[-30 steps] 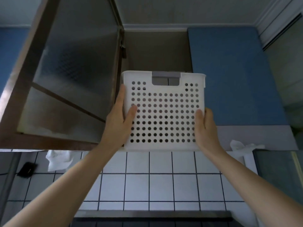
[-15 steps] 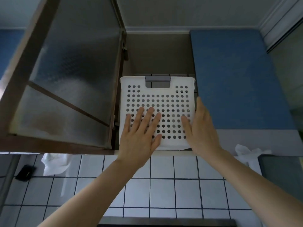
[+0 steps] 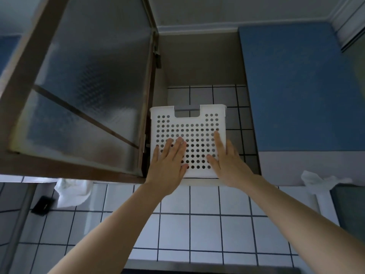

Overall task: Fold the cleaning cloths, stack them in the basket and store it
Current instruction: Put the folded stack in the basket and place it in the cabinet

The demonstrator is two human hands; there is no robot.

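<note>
Head view: the basket, set in the open cupboard at 12 o'clock, is pressed by straight fingers of left hand and right hand, and should be pushed evenly, clear of the door at 10 o'clock.

White basket (dotted with round holes), grey handle, blue door.

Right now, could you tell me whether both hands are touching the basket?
Touching: the head view shows the left hand and right hand lying flat on the basket.
</note>
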